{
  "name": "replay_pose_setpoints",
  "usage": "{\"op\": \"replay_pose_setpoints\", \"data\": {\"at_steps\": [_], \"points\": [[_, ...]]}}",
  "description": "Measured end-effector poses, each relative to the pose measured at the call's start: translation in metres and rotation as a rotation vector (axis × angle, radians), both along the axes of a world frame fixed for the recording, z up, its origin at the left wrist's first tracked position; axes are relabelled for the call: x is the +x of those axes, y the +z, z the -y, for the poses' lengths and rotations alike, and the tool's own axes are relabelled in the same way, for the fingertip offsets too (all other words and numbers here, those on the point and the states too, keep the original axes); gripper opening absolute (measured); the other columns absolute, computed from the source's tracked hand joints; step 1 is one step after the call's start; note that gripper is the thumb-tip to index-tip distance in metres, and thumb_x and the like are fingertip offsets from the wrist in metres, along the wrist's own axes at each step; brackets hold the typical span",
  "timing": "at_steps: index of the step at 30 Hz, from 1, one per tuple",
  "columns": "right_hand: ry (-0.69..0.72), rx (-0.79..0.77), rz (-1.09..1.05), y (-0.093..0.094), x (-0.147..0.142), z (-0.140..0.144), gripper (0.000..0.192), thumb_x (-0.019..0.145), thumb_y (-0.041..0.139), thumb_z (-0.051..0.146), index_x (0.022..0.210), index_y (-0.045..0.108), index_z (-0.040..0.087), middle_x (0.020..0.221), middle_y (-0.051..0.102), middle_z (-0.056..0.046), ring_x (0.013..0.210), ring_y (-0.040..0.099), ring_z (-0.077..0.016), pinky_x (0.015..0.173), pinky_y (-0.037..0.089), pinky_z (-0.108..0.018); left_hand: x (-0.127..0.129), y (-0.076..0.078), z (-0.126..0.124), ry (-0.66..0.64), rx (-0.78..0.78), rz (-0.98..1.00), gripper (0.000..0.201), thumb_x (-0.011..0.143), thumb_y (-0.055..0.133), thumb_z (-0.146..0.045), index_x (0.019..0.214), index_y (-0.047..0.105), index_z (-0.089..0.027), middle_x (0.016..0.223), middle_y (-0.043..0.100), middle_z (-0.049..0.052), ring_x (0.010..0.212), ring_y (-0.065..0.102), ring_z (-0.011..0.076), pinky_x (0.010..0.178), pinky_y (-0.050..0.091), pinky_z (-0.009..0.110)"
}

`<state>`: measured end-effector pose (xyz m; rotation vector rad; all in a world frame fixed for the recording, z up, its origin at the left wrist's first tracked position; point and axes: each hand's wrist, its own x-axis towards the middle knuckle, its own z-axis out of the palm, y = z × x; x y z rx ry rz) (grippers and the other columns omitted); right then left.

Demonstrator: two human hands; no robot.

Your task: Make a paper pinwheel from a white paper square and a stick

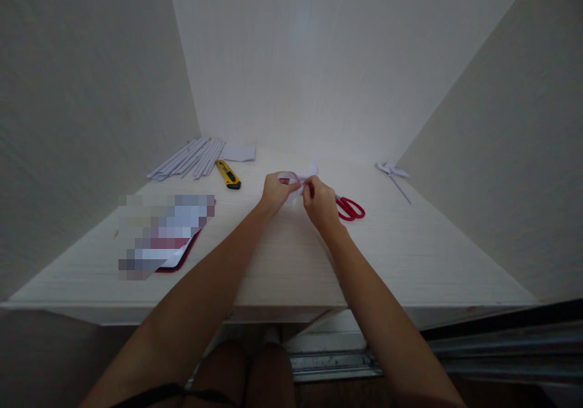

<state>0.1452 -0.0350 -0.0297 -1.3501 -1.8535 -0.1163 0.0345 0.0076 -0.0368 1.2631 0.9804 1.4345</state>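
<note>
Apparently for steadiness, the left hand (275,192) and the right hand (322,203) pinch the white paper (294,196) close together.

Pale tabletop (437,262) between grey side panels (91,110), whitish back wall (300,74) behind, dim light, metal track (334,362) below.

A pale wood-grain desktop (282,268) carries a fan of rolled paper sticks (194,159) at the left rear, a paper sheet (239,152) beside them and a yellow utility knife (228,175) just in front. Nearer the left front lies a partly pixelated, red-edged smartphone (184,229). Red-handled scissors (345,204) lie right of centre; a paper pinwheel (392,170) rests at the right rear.
</note>
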Motion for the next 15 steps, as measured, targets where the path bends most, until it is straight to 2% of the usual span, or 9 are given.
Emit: {"op": "replay_pose_setpoints", "data": {"at_steps": [4,9,15], "points": [[0.068,-0.013,0.099,0.001,0.006,-0.003,0.022,0.08,0.036,0.008,0.083,0.057,0.014,0.079,0.06,-0.011,0.076,0.053,-0.019,0.071,0.038,-0.03,-0.001,-0.001,-0.002,-0.018,-0.105,-0.082,0.021,0.044,0.069,-0.005,0.06,0.057,-0.012,0.054,0.056,-0.003,0.05,0.052,0.0096,0.049,0.039,0.022],[0.162,-0.059,0.183,-0.001,0.012,-0.006,0.027,0.079,0.037,0.005,0.079,0.062,0.014,0.084,0.057,-0.011,0.077,0.051,-0.0178,0.07,0.038,-0.029,-0.006,-0.005,-0.006,-0.136,-0.236,-0.086,0.023,0.04,0.067,0.002,0.055,0.057,-0.011,0.054,0.059,0.001,0.048,0.053,0.0112,0.045,0.04,0.023],[0.234,-0.118,0.161,-0.004,0.011,-0.007,0.024,0.078,0.039,0.006,0.079,0.062,0.015,0.08,0.06,-0.009,0.076,0.051,-0.017,0.072,0.037,-0.029,-0.011,-0.01,-0.011,-0.086,-0.227,-0.248,0.025,0.036,0.071,-0.001,0.053,0.057,-0.011,0.047,0.055,-0.001,0.045,0.052,0.0111,0.044,0.039,0.021]]}}
